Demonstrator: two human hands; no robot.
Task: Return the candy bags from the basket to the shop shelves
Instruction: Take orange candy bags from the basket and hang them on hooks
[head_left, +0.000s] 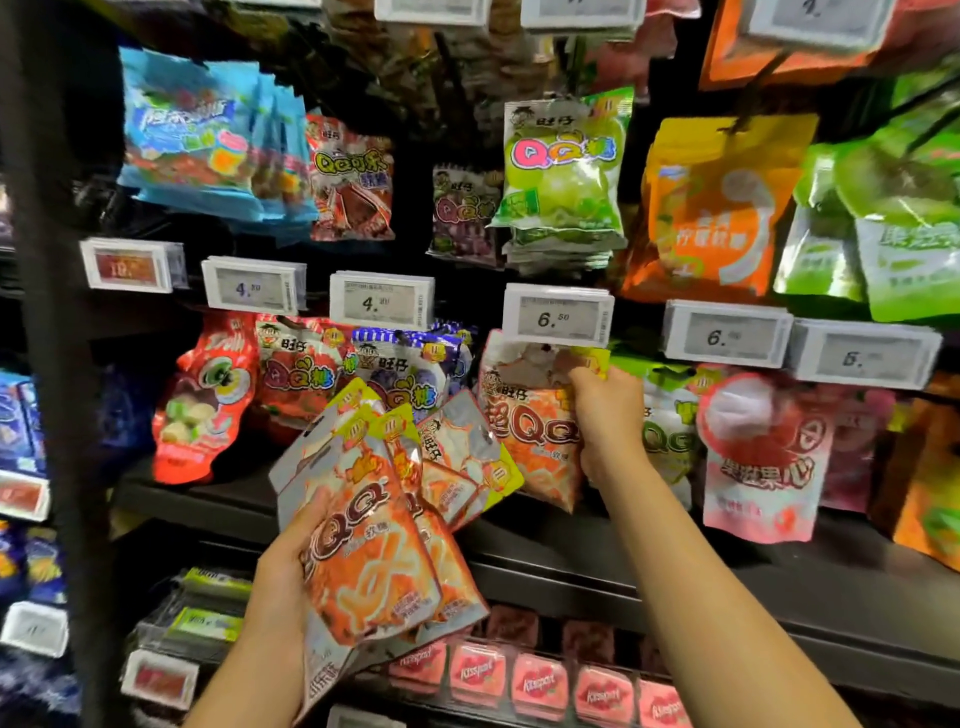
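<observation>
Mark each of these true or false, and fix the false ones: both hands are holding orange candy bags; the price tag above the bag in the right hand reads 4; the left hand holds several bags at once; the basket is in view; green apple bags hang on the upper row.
1. Both hands hold orange candy bags. True: the left hand grips a fan of orange bags and the right hand pinches the hanging orange bag.
2. The tag above reads 4. False: the price tag begins with 6.
3. The left hand holds several bags. True.
4. The basket is in view. False: no basket shows.
5. Green apple bags hang on the upper row. True.
</observation>
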